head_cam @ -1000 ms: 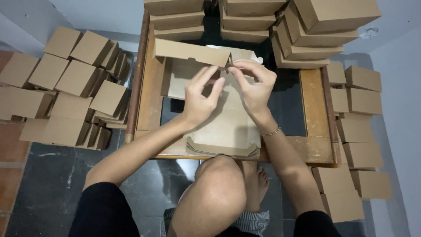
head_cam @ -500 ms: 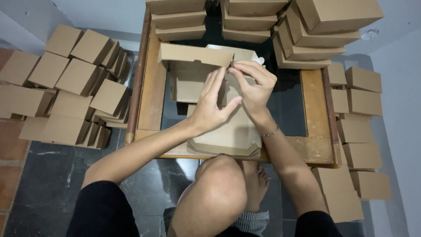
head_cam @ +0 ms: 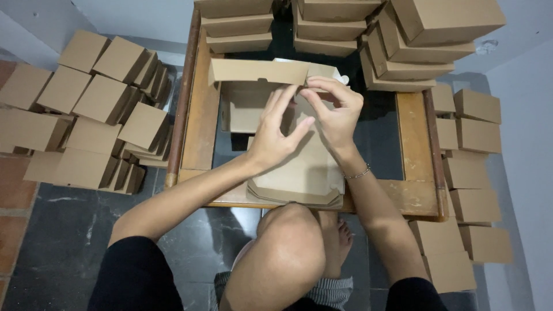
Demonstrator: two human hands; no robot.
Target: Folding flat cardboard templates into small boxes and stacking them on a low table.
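cardboard box (head_cam: 259,72) | at fingertips of left hand (head_cam: 275,135), right hand (head_cam: 337,112)

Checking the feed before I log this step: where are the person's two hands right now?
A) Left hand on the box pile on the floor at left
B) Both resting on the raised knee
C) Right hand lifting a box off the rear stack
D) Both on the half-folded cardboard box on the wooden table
D: the left hand and right hand meet on the half-folded cardboard box over the wooden table.
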